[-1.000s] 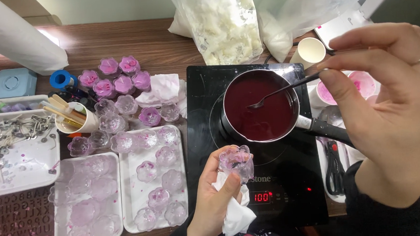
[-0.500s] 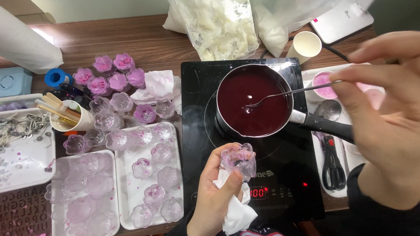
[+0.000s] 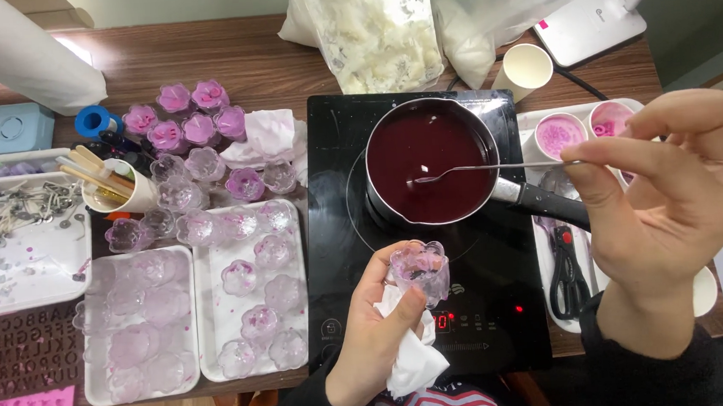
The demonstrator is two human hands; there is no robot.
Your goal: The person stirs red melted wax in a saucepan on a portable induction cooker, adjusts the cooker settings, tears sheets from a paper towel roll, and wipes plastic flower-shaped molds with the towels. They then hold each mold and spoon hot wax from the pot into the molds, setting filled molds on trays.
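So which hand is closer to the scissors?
Right. The right hand hovers just beside the scissors, holding a spoon. The left hand is across the cooktop, holding a cup.

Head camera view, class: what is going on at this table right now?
A person stands at a black hob with a saucepan of dark red liquid on it. The right hand holds a thin metal spoon over the pan. The left hand holds a small clear flower-shaped mould and a white tissue in front of the pan. To the left, white trays carry more clear moulds, some tinted pink.
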